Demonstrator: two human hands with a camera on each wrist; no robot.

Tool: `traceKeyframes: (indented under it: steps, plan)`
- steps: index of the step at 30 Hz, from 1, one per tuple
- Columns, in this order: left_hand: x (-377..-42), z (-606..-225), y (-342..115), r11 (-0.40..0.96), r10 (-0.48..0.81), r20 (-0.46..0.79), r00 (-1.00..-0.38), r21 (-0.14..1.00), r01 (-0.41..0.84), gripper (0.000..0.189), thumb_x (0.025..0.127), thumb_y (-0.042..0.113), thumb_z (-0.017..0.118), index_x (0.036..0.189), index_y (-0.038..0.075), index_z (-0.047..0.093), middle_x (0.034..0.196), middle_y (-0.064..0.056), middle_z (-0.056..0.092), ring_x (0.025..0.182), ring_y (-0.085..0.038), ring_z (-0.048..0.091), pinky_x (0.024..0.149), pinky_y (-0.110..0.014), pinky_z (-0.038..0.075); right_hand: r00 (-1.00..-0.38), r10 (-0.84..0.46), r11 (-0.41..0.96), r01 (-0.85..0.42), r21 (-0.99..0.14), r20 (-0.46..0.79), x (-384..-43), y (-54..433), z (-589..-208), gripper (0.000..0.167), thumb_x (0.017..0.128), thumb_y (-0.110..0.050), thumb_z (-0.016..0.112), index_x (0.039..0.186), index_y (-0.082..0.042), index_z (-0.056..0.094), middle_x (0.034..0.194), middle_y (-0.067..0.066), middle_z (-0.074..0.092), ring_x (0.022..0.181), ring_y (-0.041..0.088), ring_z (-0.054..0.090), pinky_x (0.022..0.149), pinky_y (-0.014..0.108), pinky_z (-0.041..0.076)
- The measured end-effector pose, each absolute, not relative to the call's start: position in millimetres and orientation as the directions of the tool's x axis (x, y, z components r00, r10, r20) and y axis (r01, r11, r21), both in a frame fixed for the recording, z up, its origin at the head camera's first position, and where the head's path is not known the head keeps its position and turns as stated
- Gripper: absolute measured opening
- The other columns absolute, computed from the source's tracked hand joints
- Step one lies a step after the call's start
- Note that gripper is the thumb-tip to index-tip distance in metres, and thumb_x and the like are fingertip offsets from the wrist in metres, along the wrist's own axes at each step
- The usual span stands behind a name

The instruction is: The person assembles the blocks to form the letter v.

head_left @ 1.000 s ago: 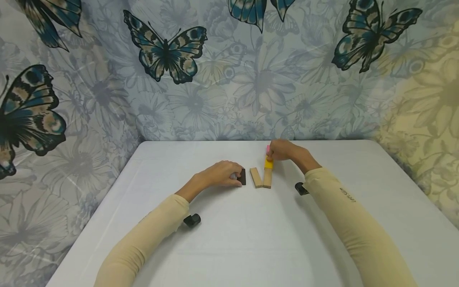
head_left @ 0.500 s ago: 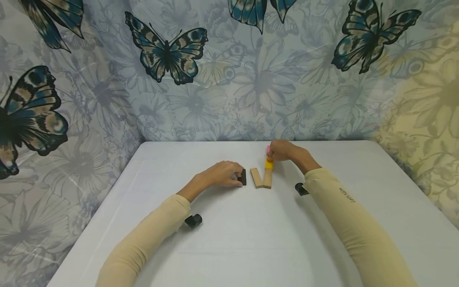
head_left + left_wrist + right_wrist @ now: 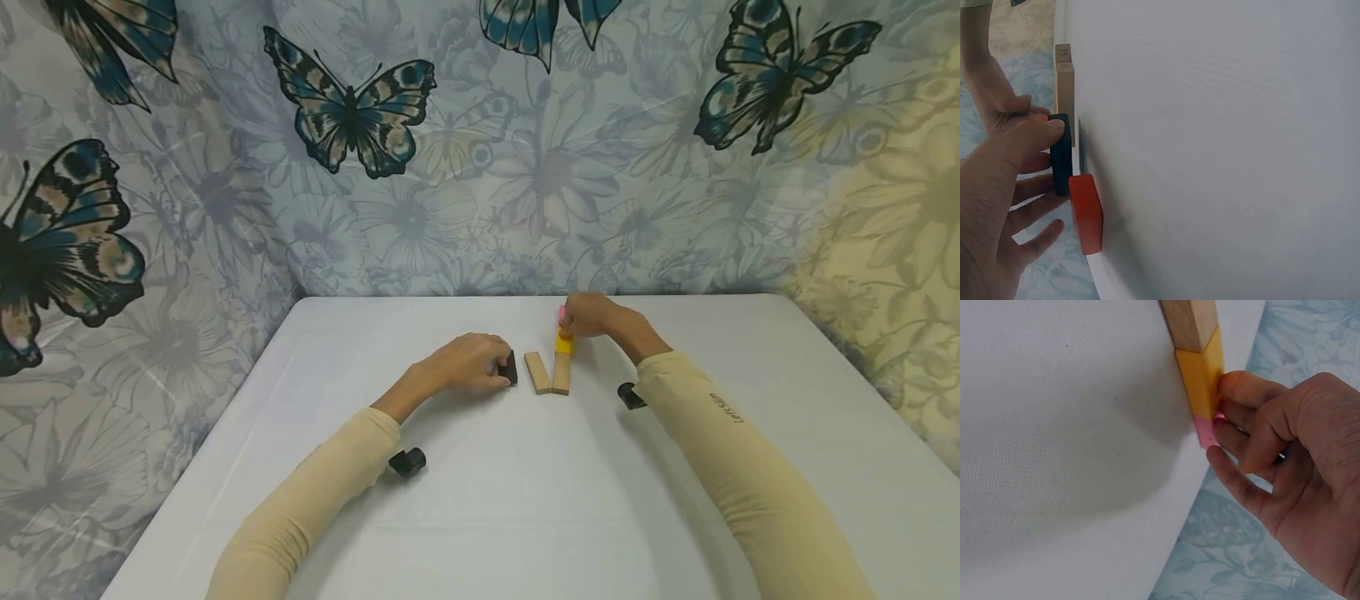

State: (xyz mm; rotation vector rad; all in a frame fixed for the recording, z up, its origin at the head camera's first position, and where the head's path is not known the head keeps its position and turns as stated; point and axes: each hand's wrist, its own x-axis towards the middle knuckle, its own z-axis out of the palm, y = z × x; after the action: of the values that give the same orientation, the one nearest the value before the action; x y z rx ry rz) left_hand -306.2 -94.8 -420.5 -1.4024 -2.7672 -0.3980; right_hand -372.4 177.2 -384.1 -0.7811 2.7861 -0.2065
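My left hand (image 3: 468, 362) pinches a dark blue, nearly black wooden block (image 3: 1061, 162) between thumb and fingers. Close beside it in the left wrist view stands a red block (image 3: 1087, 212), hidden from the head view. Two plain wooden blocks (image 3: 537, 372) make a V just right of the dark one, meeting at their near ends. A yellow block (image 3: 1200, 378) and a pink block (image 3: 1207, 432) continue the line behind the right-hand wooden one. At the side of these coloured blocks, fingertips of my right hand (image 3: 592, 315) touch, with the thumb bent in toward the palm.
The white table (image 3: 480, 517) carries the blocks near its back edge, just before a butterfly-patterned wall covering (image 3: 525, 192). A black wrist camera (image 3: 407, 462) hangs under the left sleeve, another camera (image 3: 631, 396) under the right.
The left hand has shifted slightly to the right and back, and the dark blue block in it now leans a little. The right hand and the other blocks stay in place.
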Motion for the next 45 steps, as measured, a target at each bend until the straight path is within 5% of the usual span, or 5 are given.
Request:
traceKeyframes:
  steps: [24, 45]
  plan:
    - [-345, -391, -75, 0.618, 0.725, 0.201, -0.659, 0.232, 0.751, 0.023, 0.094, 0.03, 0.078, 0.101, 0.008, 0.071, 0.107, -0.005, 0.078, 0.098, -0.025, 0.074, 0.084, -0.035, 0.058, -0.831, -0.532, 0.841, -0.495, -0.217, -0.165, -369, 182, -383, 0.057, 0.099, -0.013, 0.067, 0.05, -0.02, 0.038, 0.054, -0.007, 0.025, 0.053, 0.008, 0.025, 0.053, 0.021, 0.021]
    - [-369, -428, -56, 0.689, 0.678, 0.121, -0.725, 0.238, 0.685, 0.028, 0.097, 0.036, 0.076, 0.103, 0.009, 0.07, 0.107, -0.005, 0.076, 0.09, -0.018, 0.063, 0.082, -0.033, 0.054, -0.837, -0.518, 0.851, -0.483, -0.208, -0.176, -370, 179, -385, 0.055, 0.1, -0.015, 0.063, 0.052, -0.02, 0.037, 0.054, -0.008, 0.026, 0.052, 0.008, 0.026, 0.053, 0.021, 0.024]
